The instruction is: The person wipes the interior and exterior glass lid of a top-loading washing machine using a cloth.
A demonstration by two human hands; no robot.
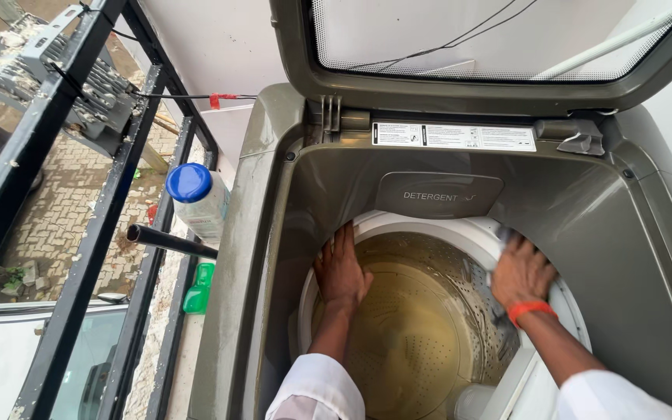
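Observation:
Both my arms reach down into an open top-loading washing machine (258, 233) of grey-olive colour. My left hand (341, 267) lies flat with fingers spread on the white rim (421, 225) of the steel drum (414, 334), at its left side. My right hand (521, 271), with an orange band at the wrist, presses on the rim's right side; a bit of grey cloth (502, 235) shows at its fingertips. The drum's perforated wall looks wet and yellowish. White sleeves cover my upper arms.
The machine's lid (491, 47) with a glass window stands raised at the back. A white bottle with a blue cap (198, 201) and a green object (198, 288) sit left of the machine beside a black metal railing (87, 233). Brick paving lies far below.

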